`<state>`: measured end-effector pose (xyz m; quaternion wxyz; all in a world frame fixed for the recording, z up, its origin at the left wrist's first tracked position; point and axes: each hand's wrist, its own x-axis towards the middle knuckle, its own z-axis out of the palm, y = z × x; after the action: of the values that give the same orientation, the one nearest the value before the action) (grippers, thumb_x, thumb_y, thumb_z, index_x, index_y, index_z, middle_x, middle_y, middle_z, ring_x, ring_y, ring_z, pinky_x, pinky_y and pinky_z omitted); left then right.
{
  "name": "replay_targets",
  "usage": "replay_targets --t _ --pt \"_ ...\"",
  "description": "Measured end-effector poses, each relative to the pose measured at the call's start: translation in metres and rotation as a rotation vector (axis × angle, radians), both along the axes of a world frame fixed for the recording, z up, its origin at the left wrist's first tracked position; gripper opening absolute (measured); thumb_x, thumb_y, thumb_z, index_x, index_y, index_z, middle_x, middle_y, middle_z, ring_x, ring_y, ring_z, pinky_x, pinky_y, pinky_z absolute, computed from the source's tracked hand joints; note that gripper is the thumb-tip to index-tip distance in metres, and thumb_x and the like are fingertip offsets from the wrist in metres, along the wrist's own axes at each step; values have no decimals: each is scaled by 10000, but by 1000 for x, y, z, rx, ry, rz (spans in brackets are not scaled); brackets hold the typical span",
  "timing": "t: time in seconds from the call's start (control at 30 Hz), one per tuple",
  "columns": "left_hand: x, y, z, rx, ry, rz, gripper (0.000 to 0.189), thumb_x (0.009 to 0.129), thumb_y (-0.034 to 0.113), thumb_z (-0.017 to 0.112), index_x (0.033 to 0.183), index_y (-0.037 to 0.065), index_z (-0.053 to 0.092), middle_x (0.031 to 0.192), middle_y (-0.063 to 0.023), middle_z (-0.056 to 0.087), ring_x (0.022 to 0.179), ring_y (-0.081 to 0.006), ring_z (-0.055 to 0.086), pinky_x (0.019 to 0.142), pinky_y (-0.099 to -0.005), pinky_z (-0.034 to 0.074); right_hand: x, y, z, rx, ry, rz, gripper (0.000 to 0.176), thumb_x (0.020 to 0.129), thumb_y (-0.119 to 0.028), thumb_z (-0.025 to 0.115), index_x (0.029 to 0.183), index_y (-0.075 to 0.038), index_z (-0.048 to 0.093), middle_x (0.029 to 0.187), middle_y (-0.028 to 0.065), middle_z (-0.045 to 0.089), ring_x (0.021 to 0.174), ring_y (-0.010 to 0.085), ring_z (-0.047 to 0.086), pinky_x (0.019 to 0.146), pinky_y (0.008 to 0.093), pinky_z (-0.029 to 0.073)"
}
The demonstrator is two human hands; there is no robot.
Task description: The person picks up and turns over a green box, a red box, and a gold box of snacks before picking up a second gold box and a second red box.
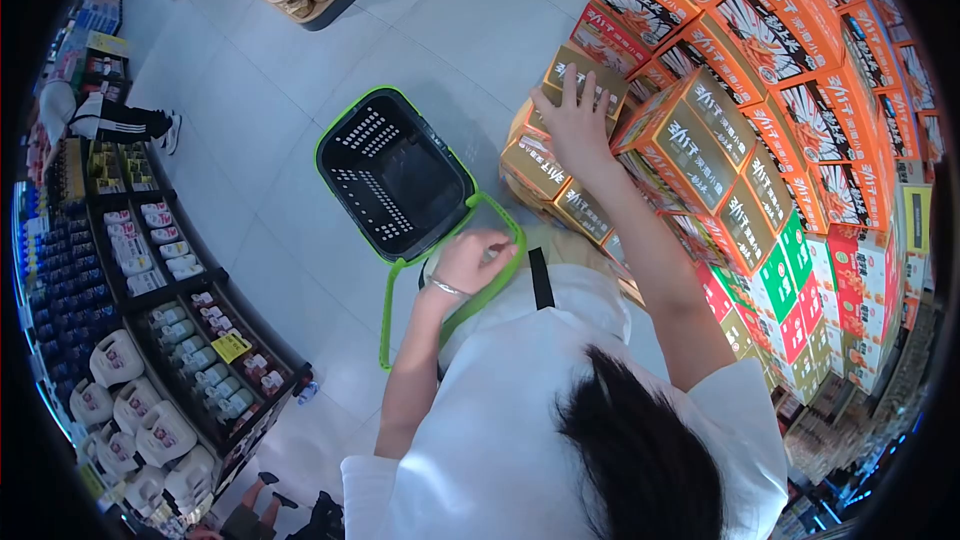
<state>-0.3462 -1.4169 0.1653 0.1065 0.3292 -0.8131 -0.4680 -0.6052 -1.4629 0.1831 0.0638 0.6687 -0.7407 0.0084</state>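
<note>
My left hand (470, 262), with a bracelet at the wrist, is curled at the green handle (519, 237) of a shopping basket (395, 175). Its exact grip is partly hidden. The basket is dark inside with a green rim, and nothing shows in it. My right hand (580, 125) reaches forward with fingers spread over the top of a brown-gold snack box (597, 73) on a stack. Beside it sits another brown box (697, 130) with white lettering.
Orange boxes (770, 25) are piled high at the right, with green and red boxes (785, 270) nearer. Shelves of bottles and jars (200, 360) line the left. A display counter (318, 15) stands ahead on the tiled floor (240, 130). Other people (120, 122) are at the left.
</note>
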Motion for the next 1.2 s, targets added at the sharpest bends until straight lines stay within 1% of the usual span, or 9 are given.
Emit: replay_targets --t 0.17,0.27,0.43,0.57,0.67,0.93,1.03,1.13,1.2 --pt "-19 -32 -15 136 91 247 590 828 251 744 1331 24 535 1112 -191 683 925 -313 693 754 -395 543 1 5 1 -3 -14 77 719 743 -197 785 1385 -228 462 1489 350 285 1335 597 315 1023 718 306" --pt "-33 -52 -38 -19 127 288 800 792 245 789 1447 8 395 1289 -217 601 1061 -315 667 803 -378 548 6 12 10 17 -33 149 720 734 -237 797 1377 -234 473 1495 334 292 1344 578 326 1043 701 305" --pt "-54 -66 -43 -35 101 181 1132 699 256 863 1540 -12 153 1528 -239 348 1396 -344 402 1090 -386 412 22 33 21 15 -60 284 646 767 -227 761 1356 -242 496 1505 314 298 1347 559 344 1081 663 292" --pt "-62 -57 -49 83 244 143 1230 654 246 891 1548 -16 88 1561 -256 271 1463 -367 264 1163 -408 310 30 47 22 -2 -172 346 614 762 -196 732 1341 -212 526 1516 313 285 1356 563 330 1083 668 280" --pt "-60 -45 -59 -167 267 183 1304 631 280 907 1551 -17 32 1594 -299 86 1495 -434 73 1195 -489 204 35 53 29 32 -220 388 596 769 -158 710 1336 -207 532 1519 303 289 1367 560 313 1092 668 276" --pt "-50 -31 -57 -86 371 192 1320 636 304 906 1542 -40 10 1605 -283 48 1501 -418 70 1205 -468 176 44 57 37 139 -223 522 563 801 -127 682 1334 -224 528 1537 275 288 1399 531 283 1125 651 249" --pt "-45 -27 -57 1 430 202 1335 628 291 910 1542 -39 -5 1610 -260 68 1496 -405 124 1194 -457 218 43 58 34 116 -257 540 643 771 -141 723 1368 -246 507 1545 270 279 1405 529 273 1132 650 235" --pt "-40 -25 -58 -135 348 197 1324 619 244 913 1548 -20 6 1602 -236 132 1482 -368 204 1183 -447 252 44 60 40 164 -360 537 743 732 -159 769 1409 -250 479 1549 264 276 1419 506 263 1148 632 221" --pt "-39 -23 -50 6 456 226 1253 636 155 893 1550 4 49 1563 -207 258 1430 -316 334 1143 -433 341 46 59 45 212 -303 537 864 724 -240 806 1487 -213 401 1577 208 242 1462 418 217 1184 584 172"
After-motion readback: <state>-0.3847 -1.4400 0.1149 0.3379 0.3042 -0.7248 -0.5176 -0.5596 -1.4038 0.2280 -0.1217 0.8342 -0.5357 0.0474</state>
